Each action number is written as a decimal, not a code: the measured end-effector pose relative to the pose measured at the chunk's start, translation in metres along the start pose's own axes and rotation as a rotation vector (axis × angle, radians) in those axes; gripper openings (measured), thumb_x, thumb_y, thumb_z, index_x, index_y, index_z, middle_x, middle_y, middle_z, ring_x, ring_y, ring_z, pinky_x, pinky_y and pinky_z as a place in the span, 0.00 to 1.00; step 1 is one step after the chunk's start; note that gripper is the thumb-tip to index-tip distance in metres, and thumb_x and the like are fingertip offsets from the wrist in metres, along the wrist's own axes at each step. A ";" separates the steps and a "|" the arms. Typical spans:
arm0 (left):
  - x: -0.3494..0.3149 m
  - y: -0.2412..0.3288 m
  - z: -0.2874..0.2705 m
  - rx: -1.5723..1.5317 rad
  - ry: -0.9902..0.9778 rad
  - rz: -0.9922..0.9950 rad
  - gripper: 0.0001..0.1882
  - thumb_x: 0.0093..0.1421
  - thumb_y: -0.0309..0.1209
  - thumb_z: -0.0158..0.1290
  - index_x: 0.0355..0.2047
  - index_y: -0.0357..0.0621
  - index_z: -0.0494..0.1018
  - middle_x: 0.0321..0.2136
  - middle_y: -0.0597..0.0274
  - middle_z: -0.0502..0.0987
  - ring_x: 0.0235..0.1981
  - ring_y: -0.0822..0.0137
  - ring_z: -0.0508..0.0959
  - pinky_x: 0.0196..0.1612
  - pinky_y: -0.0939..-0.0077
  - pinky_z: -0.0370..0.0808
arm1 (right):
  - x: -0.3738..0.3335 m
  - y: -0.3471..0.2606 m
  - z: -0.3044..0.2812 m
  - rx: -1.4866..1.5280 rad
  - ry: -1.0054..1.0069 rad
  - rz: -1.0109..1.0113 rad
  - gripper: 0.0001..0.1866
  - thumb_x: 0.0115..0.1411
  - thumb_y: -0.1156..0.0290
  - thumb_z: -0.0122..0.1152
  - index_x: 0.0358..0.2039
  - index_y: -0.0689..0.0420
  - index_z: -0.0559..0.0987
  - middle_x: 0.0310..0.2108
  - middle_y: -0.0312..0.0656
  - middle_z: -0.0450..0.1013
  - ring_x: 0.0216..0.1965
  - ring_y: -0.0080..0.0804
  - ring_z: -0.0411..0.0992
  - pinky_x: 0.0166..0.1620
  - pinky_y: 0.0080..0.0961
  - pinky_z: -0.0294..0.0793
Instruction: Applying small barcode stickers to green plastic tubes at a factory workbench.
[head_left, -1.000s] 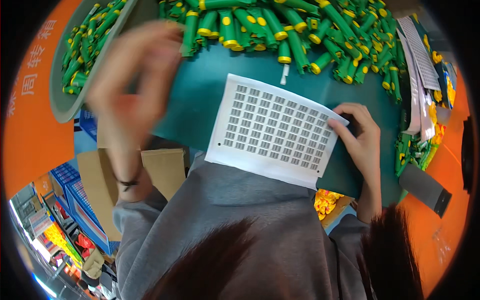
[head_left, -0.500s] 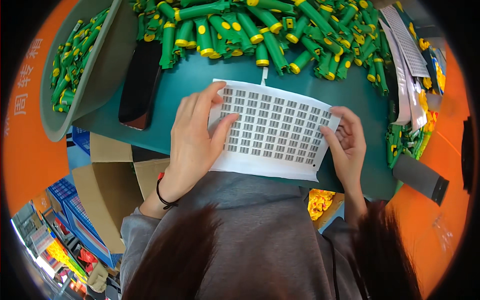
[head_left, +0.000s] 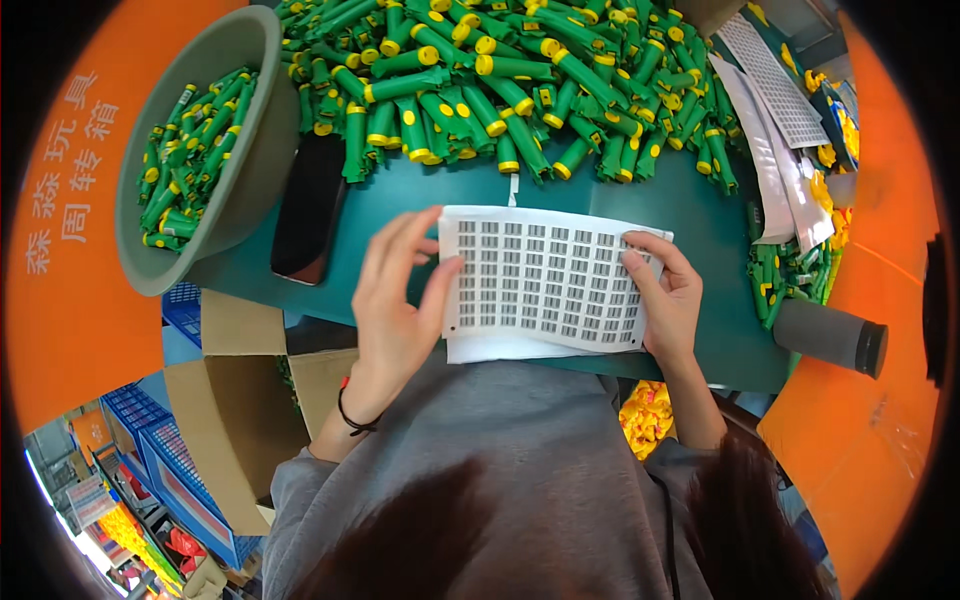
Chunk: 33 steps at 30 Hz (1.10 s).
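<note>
A bowed white label sheet [head_left: 545, 283] with grey rows is held at the near edge of the teal table [head_left: 728, 300].

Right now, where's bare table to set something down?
Bare green tabletop: right of the right hand, short of the green pieces at the right edge; between black phone and left hand; a narrow strip between label sheet and tube pile, crossed by a white slip. Crowded: far side and right edge.
</note>
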<state>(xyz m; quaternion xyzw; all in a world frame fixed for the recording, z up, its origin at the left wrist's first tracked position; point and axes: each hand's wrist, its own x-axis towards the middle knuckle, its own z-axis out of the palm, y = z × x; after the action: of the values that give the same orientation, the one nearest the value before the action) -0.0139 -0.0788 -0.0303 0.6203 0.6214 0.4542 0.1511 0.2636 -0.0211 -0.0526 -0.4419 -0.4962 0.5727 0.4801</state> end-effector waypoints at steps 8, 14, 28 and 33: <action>0.001 0.003 -0.002 -0.042 0.034 -0.087 0.23 0.56 0.20 0.64 0.53 0.39 0.76 0.45 0.55 0.78 0.40 0.66 0.80 0.44 0.76 0.75 | 0.008 -0.004 0.012 0.096 0.009 0.006 0.22 0.59 0.85 0.64 0.56 0.65 0.75 0.45 0.41 0.76 0.45 0.24 0.76 0.49 0.21 0.76; 0.003 0.010 -0.002 -0.461 -0.133 -0.310 0.27 0.62 0.18 0.58 0.61 0.36 0.66 0.40 0.60 0.80 0.42 0.76 0.78 0.46 0.82 0.74 | 0.008 -0.015 0.006 0.038 -0.028 0.078 0.22 0.58 0.86 0.65 0.54 0.67 0.78 0.44 0.45 0.79 0.40 0.24 0.78 0.44 0.19 0.78; 0.025 -0.001 -0.009 -0.594 -0.278 -0.457 0.11 0.61 0.21 0.62 0.44 0.31 0.79 0.37 0.57 0.84 0.39 0.73 0.83 0.43 0.80 0.80 | 0.025 -0.032 -0.015 -0.206 -0.080 0.155 0.11 0.58 0.82 0.68 0.43 0.66 0.83 0.34 0.41 0.81 0.32 0.20 0.78 0.36 0.15 0.76; 0.026 -0.015 -0.009 -0.796 -0.355 -0.618 0.08 0.63 0.23 0.60 0.41 0.30 0.79 0.34 0.57 0.84 0.36 0.73 0.83 0.39 0.82 0.80 | 0.031 -0.022 -0.023 -0.149 -0.147 0.294 0.09 0.60 0.79 0.67 0.42 0.65 0.81 0.33 0.40 0.81 0.34 0.20 0.78 0.39 0.16 0.77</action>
<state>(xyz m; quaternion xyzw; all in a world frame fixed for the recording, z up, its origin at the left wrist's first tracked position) -0.0353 -0.0555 -0.0268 0.3702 0.5196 0.4773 0.6043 0.2840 0.0135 -0.0345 -0.5007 -0.5012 0.6292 0.3197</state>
